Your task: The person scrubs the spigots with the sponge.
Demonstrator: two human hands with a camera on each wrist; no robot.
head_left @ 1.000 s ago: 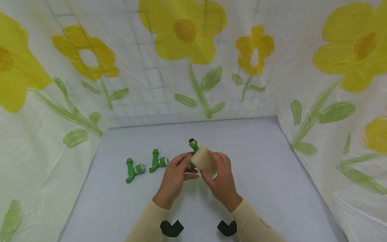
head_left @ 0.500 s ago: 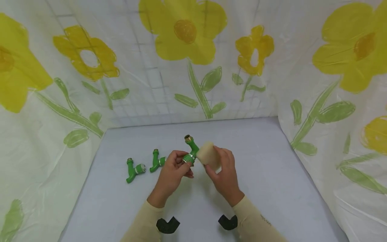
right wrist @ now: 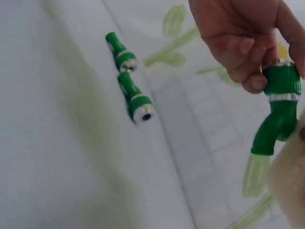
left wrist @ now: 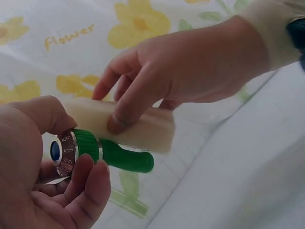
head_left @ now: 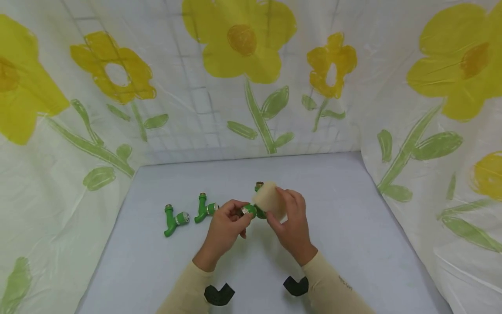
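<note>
My left hand [head_left: 223,229] pinches the ribbed knob of a green faucet [left wrist: 126,159] between thumb and fingers, holding it above the table. In the right wrist view, the faucet's knob is up and its spout points down. My right hand [head_left: 290,224] grips a cream-coloured sponge [head_left: 268,199] and presses it against the faucet's body. The sponge hides most of the faucet in the head view; the brass inlet end shows behind it. Seen from the left wrist, the sponge [left wrist: 147,126] lies along the far side of the faucet.
Two more green faucets lie on the white table [head_left: 333,187] to the left: one faucet [head_left: 170,221] farther out, another faucet [head_left: 201,208] nearer my left hand. A flower-printed curtain [head_left: 176,87] surrounds the back and sides.
The faucet was turned in my left hand: its inlet tilted up-left half a second ago and now sits behind the sponge. Both hands shifted slightly; the sponge stays against the faucet.
</note>
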